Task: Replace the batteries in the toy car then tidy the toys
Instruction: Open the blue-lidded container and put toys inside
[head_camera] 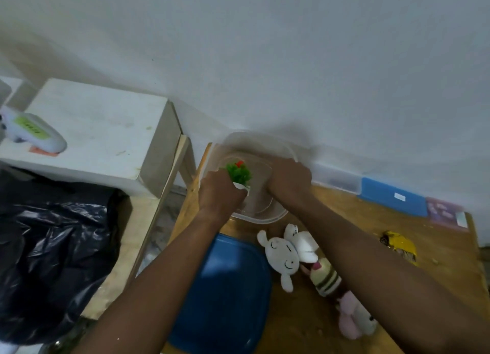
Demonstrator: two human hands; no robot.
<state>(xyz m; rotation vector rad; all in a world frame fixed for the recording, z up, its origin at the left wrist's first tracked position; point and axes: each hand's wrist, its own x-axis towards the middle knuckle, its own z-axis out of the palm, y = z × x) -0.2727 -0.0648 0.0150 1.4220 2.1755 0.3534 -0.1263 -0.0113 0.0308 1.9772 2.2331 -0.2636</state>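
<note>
Blue lid [222, 287] and plush bunny [281, 258] lie near the clear container [262, 219]; left hand [220, 194] grip holds the toy plant [238, 174], foliage pointing away; right hand [290, 178] grip I cannot tell

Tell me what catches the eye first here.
Both hands meet at the clear plastic container at the far edge of the wooden table: the left hand grips a green toy plant with a red tip at its mouth, the right hand sits at its right side. Nearer, a blue lid lies flat beside a white bunny plush; a black bin bag bulks at left.
</note>
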